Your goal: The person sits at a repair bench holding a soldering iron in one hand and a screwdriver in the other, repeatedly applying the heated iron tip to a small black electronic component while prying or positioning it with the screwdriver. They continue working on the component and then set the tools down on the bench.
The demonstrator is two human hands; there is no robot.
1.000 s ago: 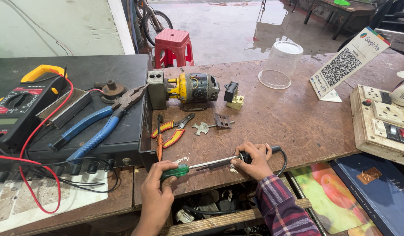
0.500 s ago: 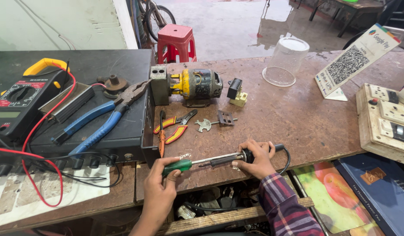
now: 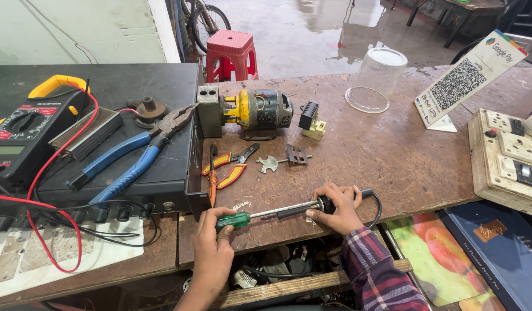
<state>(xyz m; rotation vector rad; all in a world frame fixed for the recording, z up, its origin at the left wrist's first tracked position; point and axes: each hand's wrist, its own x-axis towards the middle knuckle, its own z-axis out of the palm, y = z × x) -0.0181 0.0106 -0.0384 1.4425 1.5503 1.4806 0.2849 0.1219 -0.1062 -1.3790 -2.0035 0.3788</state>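
We grip a green-handled screwdriver with our left hand, fingers curled tight round the handle, its shaft running right to the soldering iron our right hand clamps at the workbench's front edge, likely to steady the iron while the tip works on it. Clear plastic jar stands upside down, seemingly empty. Small motor and red cutters lie behind, well apart

Two bare hands, left hand and right hand, one green-handled screwdriver in the left, one black-handled soldering iron in the right, one blue-handled steel pliers beyond the left.
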